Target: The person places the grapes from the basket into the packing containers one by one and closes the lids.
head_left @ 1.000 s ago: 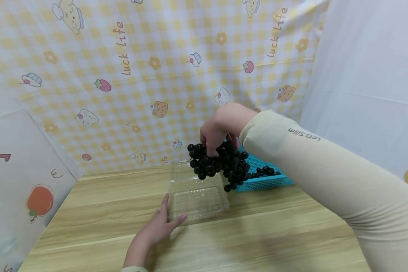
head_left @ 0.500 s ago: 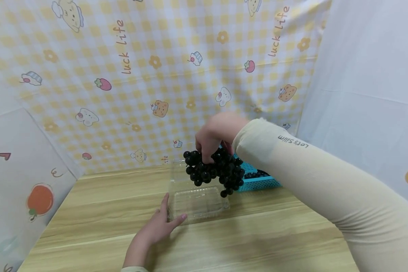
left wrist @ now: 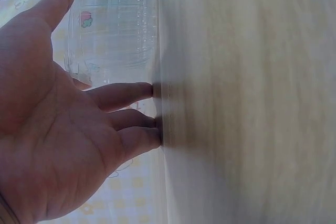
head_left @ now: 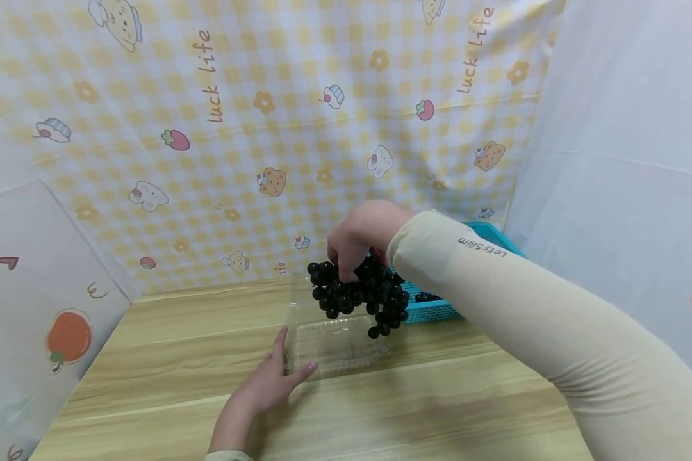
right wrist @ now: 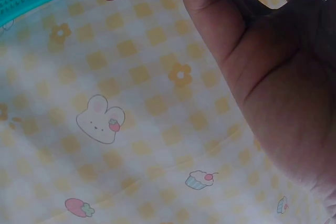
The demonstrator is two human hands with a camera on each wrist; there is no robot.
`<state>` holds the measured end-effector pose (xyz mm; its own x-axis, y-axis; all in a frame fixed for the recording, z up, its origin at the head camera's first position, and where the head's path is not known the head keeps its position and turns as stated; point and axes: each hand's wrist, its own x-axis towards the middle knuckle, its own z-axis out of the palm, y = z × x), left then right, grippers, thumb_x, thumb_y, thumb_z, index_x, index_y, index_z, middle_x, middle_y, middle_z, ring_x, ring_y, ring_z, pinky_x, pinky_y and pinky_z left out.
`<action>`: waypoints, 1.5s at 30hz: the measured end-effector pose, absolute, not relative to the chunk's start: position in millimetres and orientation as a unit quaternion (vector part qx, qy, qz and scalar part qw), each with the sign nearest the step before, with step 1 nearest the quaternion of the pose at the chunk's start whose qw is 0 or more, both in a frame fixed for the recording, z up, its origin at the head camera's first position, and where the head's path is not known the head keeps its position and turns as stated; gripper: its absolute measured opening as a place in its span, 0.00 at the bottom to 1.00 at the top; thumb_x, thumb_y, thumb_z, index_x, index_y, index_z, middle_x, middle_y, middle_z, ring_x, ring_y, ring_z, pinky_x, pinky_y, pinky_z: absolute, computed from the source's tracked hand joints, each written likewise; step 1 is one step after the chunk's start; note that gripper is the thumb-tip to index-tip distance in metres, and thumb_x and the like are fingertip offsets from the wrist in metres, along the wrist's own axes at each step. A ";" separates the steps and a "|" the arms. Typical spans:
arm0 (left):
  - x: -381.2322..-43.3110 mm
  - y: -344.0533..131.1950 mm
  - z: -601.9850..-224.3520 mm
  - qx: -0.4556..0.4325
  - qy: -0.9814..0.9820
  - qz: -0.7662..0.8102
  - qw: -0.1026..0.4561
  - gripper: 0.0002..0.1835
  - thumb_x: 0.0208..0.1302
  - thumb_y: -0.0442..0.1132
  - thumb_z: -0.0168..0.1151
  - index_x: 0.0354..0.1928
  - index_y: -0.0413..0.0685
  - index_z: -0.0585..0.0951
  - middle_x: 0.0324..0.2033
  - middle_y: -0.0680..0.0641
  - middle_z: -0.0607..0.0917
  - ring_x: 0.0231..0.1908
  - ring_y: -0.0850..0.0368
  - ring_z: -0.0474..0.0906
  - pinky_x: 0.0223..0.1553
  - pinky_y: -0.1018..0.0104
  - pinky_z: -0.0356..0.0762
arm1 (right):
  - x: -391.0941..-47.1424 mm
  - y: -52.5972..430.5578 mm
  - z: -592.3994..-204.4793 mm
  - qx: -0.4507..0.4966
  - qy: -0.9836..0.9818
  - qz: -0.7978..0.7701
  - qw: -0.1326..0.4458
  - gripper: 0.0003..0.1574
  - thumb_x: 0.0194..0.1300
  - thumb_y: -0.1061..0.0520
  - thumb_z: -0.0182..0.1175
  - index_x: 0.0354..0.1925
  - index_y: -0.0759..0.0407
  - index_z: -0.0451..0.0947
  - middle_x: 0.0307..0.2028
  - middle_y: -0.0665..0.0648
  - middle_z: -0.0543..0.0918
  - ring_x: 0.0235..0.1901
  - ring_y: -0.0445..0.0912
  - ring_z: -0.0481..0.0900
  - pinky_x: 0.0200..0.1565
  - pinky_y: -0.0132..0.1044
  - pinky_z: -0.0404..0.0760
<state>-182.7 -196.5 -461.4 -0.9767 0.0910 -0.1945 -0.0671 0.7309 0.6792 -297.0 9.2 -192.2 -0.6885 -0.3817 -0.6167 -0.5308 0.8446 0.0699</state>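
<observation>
Table: wood-topped, in front of you, bearing the basket and the box [head_left: 150, 390].
Basket: blue, on the right, partly hidden by your right sleeve [head_left: 432, 312]; more dark grapes show inside [head_left: 427, 297].
Clear box: left of the basket, lid folded back on the far side, tray nearer you with its long axis running left to right [head_left: 334, 366].
Grapes: a dark bunch hanging over the far right part of the box, spread left to right, its right end drooping lowest [head_left: 383, 291].
Right hand: clamped on the bunch from above, fingers curled in [head_left: 359, 240].
Left hand: nearer the tray, at its near left corner, fingers straight and apart [head_left: 268, 382].
Key relation: you have the tray below the bunch, slightly left and nearer.
</observation>
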 end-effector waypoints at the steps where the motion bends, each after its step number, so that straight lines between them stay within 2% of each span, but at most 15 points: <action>1: -182.8 -196.9 -461.7 0.007 0.924 0.367 0.107 0.64 0.70 0.71 0.63 0.87 0.50 0.35 0.75 0.16 0.60 0.74 0.15 0.61 0.71 0.21 0.64 | -297.0 8.2 -194.3 -0.251 0.912 0.122 0.301 0.10 0.64 0.51 0.66 0.45 0.44 0.84 0.58 0.46 0.82 0.31 0.53 0.90 0.34 0.43 0.92; 5: -183.7 -197.9 -462.8 0.011 0.925 0.365 0.105 0.63 0.70 0.71 0.63 0.87 0.49 0.35 0.75 0.15 0.61 0.73 0.15 0.62 0.70 0.21 0.65 | -297.4 2.7 -201.9 -0.262 0.911 0.129 0.293 0.10 0.64 0.50 0.66 0.45 0.43 0.83 0.57 0.45 0.83 0.30 0.53 0.90 0.33 0.44 0.92; 12: -184.0 -199.1 -462.7 0.012 0.926 0.364 0.101 0.63 0.69 0.71 0.63 0.87 0.49 0.36 0.74 0.15 0.62 0.73 0.15 0.63 0.70 0.21 0.66 | -300.0 -9.2 -216.4 -0.296 0.903 0.124 0.284 0.10 0.66 0.52 0.67 0.46 0.47 0.82 0.54 0.47 0.84 0.29 0.52 0.88 0.32 0.45 0.92; 17: -183.7 -199.5 -461.1 0.014 0.925 0.367 0.101 0.63 0.69 0.70 0.63 0.87 0.49 0.36 0.75 0.16 0.61 0.74 0.16 0.62 0.72 0.22 0.65 | -299.3 -17.2 -226.8 -0.319 0.898 0.134 0.272 0.12 0.67 0.51 0.67 0.49 0.45 0.82 0.55 0.47 0.83 0.28 0.49 0.86 0.31 0.44 0.90; 19: -183.8 -199.5 -460.7 0.014 0.925 0.365 0.100 0.63 0.70 0.70 0.63 0.87 0.49 0.36 0.75 0.16 0.62 0.74 0.16 0.62 0.72 0.22 0.65 | -298.8 -19.9 -230.7 -0.326 0.895 0.144 0.269 0.12 0.68 0.49 0.67 0.50 0.42 0.83 0.56 0.45 0.83 0.30 0.47 0.85 0.34 0.43 0.89; 24: -184.7 -199.2 -460.9 0.012 0.925 0.365 0.102 0.63 0.70 0.70 0.63 0.87 0.50 0.36 0.75 0.16 0.61 0.75 0.17 0.62 0.72 0.23 0.65 | -297.7 -25.0 -237.2 -0.342 0.884 0.173 0.268 0.12 0.70 0.48 0.66 0.51 0.38 0.83 0.56 0.41 0.84 0.46 0.43 0.81 0.51 0.40 0.84; 26: -184.8 -199.3 -461.1 0.009 0.925 0.366 0.105 0.63 0.69 0.71 0.63 0.87 0.51 0.36 0.76 0.16 0.60 0.75 0.17 0.61 0.72 0.22 0.65 | -297.8 -26.8 -239.3 -0.350 0.879 0.176 0.271 0.11 0.70 0.49 0.66 0.51 0.40 0.83 0.56 0.42 0.84 0.50 0.43 0.80 0.55 0.40 0.83; 29: -184.7 -199.8 -461.5 0.005 0.924 0.367 0.107 0.63 0.69 0.71 0.63 0.87 0.51 0.36 0.76 0.16 0.60 0.75 0.17 0.60 0.71 0.22 0.65 | -297.8 -29.1 -242.5 -0.359 0.876 0.175 0.271 0.10 0.71 0.49 0.66 0.50 0.41 0.83 0.55 0.43 0.84 0.51 0.44 0.80 0.57 0.41 0.83; 33: -184.8 -199.9 -461.3 0.003 0.924 0.366 0.108 0.63 0.69 0.71 0.64 0.87 0.51 0.36 0.76 0.16 0.60 0.75 0.17 0.60 0.71 0.21 0.65 | -298.3 -29.7 -248.3 -0.370 0.876 0.170 0.259 0.07 0.71 0.49 0.66 0.47 0.42 0.83 0.52 0.44 0.85 0.47 0.43 0.80 0.53 0.40 0.83; 38: -184.6 -199.8 -461.0 0.000 0.925 0.364 0.109 0.64 0.68 0.72 0.63 0.87 0.52 0.36 0.76 0.16 0.59 0.76 0.16 0.57 0.70 0.20 0.64 | -301.6 -27.7 -257.8 -0.394 0.874 0.136 0.250 0.02 0.72 0.49 0.66 0.41 0.44 0.83 0.41 0.45 0.83 0.38 0.43 0.76 0.42 0.37 0.77; 42: -183.9 -199.6 -460.4 -0.002 0.925 0.365 0.109 0.64 0.68 0.71 0.64 0.87 0.52 0.35 0.76 0.17 0.59 0.76 0.15 0.57 0.71 0.19 0.63 | -307.4 -26.4 -266.2 -0.406 0.873 0.108 0.248 0.06 0.72 0.51 0.64 0.36 0.45 0.78 0.33 0.46 0.76 0.31 0.42 0.69 0.35 0.37 0.70; 45: -183.1 -199.3 -459.6 0.001 0.924 0.366 0.108 0.63 0.69 0.71 0.64 0.87 0.51 0.36 0.77 0.17 0.58 0.75 0.15 0.58 0.71 0.19 0.63 | -312.1 -25.8 -272.9 -0.411 0.873 0.092 0.245 0.07 0.72 0.51 0.64 0.35 0.45 0.76 0.33 0.47 0.75 0.30 0.42 0.70 0.32 0.37 0.73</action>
<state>-183.1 -199.3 -459.6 -0.9767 0.0817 -0.1986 -0.0763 0.7323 0.6767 -312.1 -25.8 -272.9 -0.5426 -0.6723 -0.5035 -0.7622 0.6460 -0.0412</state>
